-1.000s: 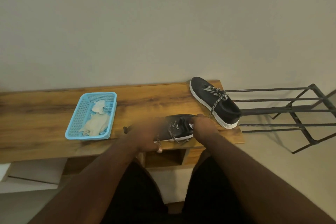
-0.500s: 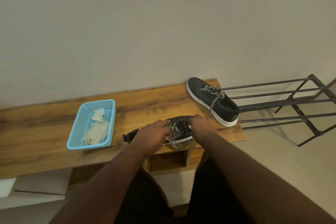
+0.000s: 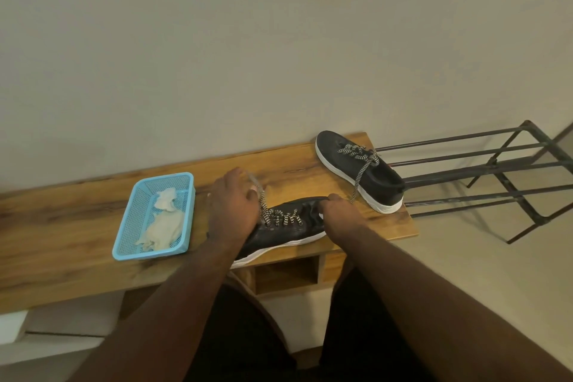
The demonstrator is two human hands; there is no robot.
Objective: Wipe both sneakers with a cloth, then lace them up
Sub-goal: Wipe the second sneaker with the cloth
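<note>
Pulling a striped lace [image 3: 263, 202] taut, our left hand [image 3: 233, 208] pinches its end above the near sneaker [image 3: 280, 231], which lies at the wooden bench's [image 3: 77, 217] front edge, while our right hand [image 3: 339, 214] curls over its toe. The second sneaker [image 3: 359, 170], laced, sits at two o'clock by the bench end. A blue basket [image 3: 183, 214] holding the cloth [image 3: 162, 226] rests at nine o'clock; a metal rack [image 3: 496, 177] stands at three o'clock.
</note>
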